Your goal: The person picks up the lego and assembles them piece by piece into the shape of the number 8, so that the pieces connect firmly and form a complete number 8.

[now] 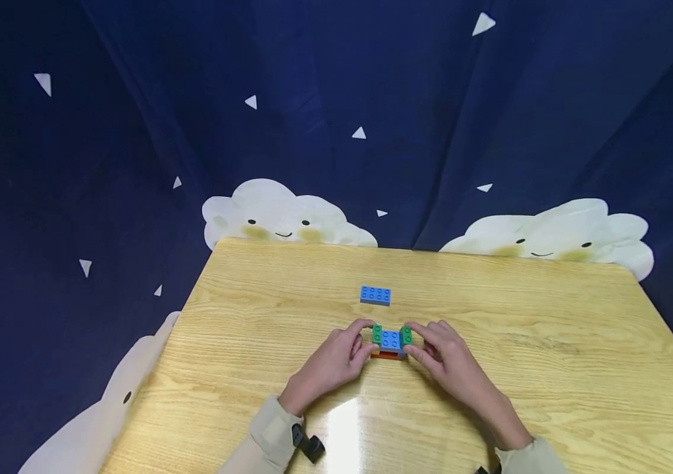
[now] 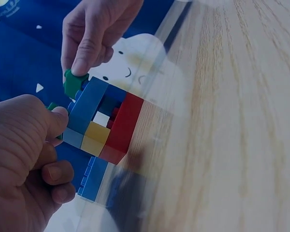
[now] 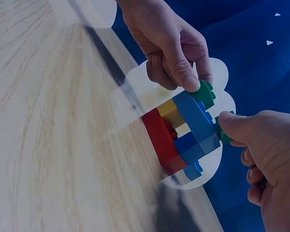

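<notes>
A small stack of toy building bricks stands on the wooden table. At its bottom lies a red brick (image 2: 124,128); a yellow brick (image 3: 171,113) and a blue brick (image 3: 188,148) rise from it with a gap between them. A long blue brick (image 1: 391,340) bridges the top. My left hand (image 1: 333,359) pinches the left green brick (image 1: 376,334) between thumb and fingers, at the bridge's left end. At the opposite end, my right hand (image 1: 455,359) pinches the right green brick (image 1: 406,336). Fingers partly cover both green bricks in the wrist views.
Beyond the stack, a loose blue brick (image 1: 375,295) lies studs up on the table (image 1: 253,289). A dark blue curtain (image 1: 313,99) with white clouds and triangles hangs behind the table. Each sleeve cuff has a black strap or device near it.
</notes>
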{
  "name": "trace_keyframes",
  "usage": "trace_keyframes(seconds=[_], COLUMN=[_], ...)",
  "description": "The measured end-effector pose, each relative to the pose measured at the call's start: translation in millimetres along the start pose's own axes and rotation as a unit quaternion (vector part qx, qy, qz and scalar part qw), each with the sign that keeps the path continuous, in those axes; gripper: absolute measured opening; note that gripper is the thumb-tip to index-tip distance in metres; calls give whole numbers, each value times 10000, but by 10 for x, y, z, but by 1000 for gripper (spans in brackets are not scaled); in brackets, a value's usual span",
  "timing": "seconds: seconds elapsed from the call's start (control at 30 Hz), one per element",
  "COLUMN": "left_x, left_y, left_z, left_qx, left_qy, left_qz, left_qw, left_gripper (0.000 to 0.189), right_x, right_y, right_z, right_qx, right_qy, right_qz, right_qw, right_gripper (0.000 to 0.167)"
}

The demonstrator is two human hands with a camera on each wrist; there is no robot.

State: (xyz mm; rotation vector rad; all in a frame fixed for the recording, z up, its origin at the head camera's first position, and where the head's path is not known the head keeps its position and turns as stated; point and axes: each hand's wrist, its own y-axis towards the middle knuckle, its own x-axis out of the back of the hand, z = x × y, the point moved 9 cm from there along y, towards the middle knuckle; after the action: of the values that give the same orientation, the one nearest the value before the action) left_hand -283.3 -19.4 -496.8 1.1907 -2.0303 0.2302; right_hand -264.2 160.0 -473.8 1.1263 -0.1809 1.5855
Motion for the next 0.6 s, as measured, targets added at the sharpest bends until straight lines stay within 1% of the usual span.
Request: trace_keyframes(seconds=[0.13,0.37,0.6], left_x=[0,-4,-3], left_y=[-3,5,2], left_z=[-1,5,-7], left_qx=[11,-17,-17], left_qy=[13,49,18], left_qz=[14,-23,-42], left_qw=[10000,10000,10000], left_gripper=[36,35,35], right_x=[-9,-24,-28], right_y=[-6,-2,-22], right_z=[15,25,23], right_qx=[16,65,338], right_qy=[41,-44,-162], right_qz=[7,13,-154], right_qw=[10000,10000,9992], right_gripper=[41,41,44])
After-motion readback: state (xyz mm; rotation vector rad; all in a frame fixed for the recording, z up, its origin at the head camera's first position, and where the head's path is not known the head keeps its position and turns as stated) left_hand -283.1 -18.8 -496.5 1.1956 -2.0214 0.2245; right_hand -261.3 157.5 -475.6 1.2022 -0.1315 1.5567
